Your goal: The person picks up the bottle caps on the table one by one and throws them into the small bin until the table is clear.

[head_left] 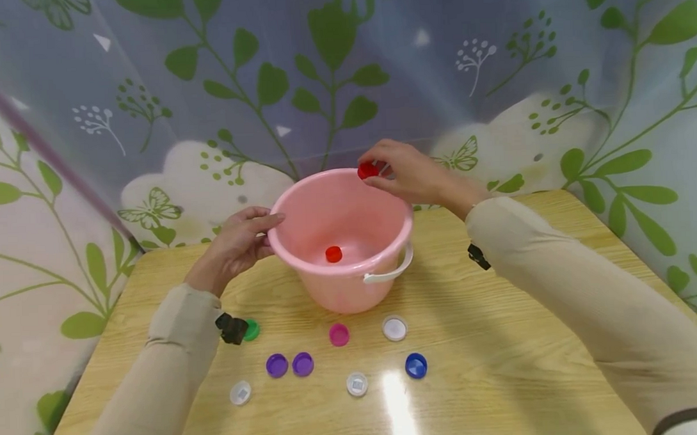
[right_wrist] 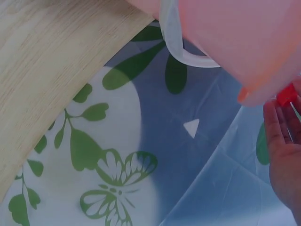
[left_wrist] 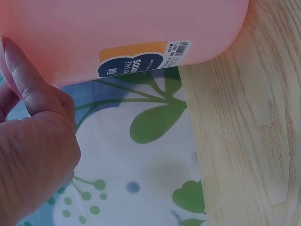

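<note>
A pink bucket with a white handle stands toward the back of the wooden table. My left hand grips its rim at the left, thumb over the edge; the left wrist view shows that hand beside the bucket's labelled wall. At the far right of the rim, my right hand pinches a red bottle cap between thumb and fingers. Part of that red cap shows in the right wrist view, at the frame's edge. Another red cap lies on the bucket's floor.
Several caps lie on the table in front of the bucket: green, two purple, magenta, blue and white ones. A leaf-patterned curtain stands close behind the bucket.
</note>
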`<state>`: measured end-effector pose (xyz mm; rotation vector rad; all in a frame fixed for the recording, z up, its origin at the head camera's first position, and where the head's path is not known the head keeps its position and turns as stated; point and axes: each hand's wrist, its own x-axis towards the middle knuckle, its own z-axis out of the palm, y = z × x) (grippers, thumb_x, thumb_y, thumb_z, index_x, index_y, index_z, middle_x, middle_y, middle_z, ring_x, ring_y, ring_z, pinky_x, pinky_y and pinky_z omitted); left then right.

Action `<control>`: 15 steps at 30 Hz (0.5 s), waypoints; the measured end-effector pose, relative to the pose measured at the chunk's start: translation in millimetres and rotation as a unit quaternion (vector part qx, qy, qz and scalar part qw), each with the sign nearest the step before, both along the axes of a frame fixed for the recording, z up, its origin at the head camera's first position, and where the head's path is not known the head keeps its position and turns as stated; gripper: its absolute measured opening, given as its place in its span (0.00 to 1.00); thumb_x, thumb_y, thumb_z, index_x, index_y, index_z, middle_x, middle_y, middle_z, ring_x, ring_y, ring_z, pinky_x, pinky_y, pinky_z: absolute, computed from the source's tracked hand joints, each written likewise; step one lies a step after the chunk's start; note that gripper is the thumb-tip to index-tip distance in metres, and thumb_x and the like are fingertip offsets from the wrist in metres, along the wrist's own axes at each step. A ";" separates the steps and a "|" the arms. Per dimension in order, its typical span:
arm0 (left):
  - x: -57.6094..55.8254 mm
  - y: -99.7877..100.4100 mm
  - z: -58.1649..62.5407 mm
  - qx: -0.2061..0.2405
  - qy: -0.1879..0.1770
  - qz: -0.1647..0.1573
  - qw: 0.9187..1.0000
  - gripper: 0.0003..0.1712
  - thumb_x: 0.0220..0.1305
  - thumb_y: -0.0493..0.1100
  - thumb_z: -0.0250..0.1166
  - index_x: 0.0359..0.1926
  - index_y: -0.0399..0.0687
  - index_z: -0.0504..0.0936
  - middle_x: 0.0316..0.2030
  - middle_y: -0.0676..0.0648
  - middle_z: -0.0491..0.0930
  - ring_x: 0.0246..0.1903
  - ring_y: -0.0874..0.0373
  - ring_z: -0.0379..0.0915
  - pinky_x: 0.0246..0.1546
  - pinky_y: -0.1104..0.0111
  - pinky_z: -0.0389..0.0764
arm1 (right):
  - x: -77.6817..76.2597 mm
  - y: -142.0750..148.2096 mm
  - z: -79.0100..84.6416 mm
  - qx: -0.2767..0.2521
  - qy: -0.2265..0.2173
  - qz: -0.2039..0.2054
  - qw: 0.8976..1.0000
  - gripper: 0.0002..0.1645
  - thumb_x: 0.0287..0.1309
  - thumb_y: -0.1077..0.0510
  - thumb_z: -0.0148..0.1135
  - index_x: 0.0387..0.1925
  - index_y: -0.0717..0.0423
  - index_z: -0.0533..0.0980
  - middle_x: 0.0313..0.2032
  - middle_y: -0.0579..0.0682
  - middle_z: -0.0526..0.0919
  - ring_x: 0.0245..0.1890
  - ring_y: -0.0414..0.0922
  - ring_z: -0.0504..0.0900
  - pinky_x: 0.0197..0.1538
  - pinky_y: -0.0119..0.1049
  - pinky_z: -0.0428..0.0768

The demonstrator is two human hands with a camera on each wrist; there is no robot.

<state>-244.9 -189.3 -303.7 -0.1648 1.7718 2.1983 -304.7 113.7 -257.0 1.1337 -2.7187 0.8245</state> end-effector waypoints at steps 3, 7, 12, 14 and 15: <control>-0.4 0.8 -0.2 -0.001 0.002 0.000 1.000 0.13 0.66 0.38 0.62 0.46 0.38 0.68 0.26 0.44 0.77 0.17 0.58 0.77 0.21 0.72 0.82 | -2.9 -6.1 -1.9 0.012 -0.003 -0.003 1.000 0.22 0.61 0.59 0.64 0.56 0.62 0.74 0.49 0.53 0.74 0.47 0.46 0.75 0.51 0.36 0.77; -0.5 0.3 -0.2 -0.002 0.002 -0.001 1.000 0.14 0.66 0.38 0.62 0.46 0.38 0.67 0.26 0.44 0.78 0.17 0.58 0.77 0.21 0.72 0.82 | -6.9 -13.7 -4.6 0.024 -0.010 -0.004 1.000 0.23 0.61 0.58 0.64 0.56 0.62 0.74 0.49 0.53 0.75 0.47 0.47 0.74 0.52 0.38 0.77; -0.3 -1.2 0.2 -0.012 -0.002 0.000 1.000 0.15 0.66 0.38 0.63 0.47 0.39 0.67 0.26 0.43 0.78 0.18 0.58 0.77 0.22 0.72 0.82 | -10.6 -21.8 -9.9 0.040 -0.011 0.000 0.999 0.23 0.61 0.56 0.64 0.56 0.60 0.74 0.48 0.52 0.76 0.47 0.46 0.74 0.52 0.38 0.76; -0.3 -1.4 0.5 -0.018 -0.003 -0.002 1.000 0.15 0.66 0.39 0.62 0.47 0.39 0.67 0.27 0.43 0.78 0.18 0.58 0.77 0.22 0.72 0.82 | -11.6 -24.2 -14.2 0.048 -0.007 -0.001 0.999 0.24 0.61 0.55 0.64 0.57 0.59 0.74 0.48 0.52 0.76 0.47 0.46 0.74 0.52 0.38 0.76; -0.3 -1.5 0.5 -0.020 -0.003 -0.003 1.000 0.15 0.66 0.39 0.62 0.47 0.39 0.67 0.27 0.43 0.78 0.18 0.58 0.77 0.22 0.72 0.82 | -11.9 -25.2 -16.7 0.051 -0.006 0.000 0.999 0.24 0.61 0.55 0.64 0.57 0.59 0.74 0.48 0.52 0.76 0.47 0.47 0.74 0.52 0.38 0.76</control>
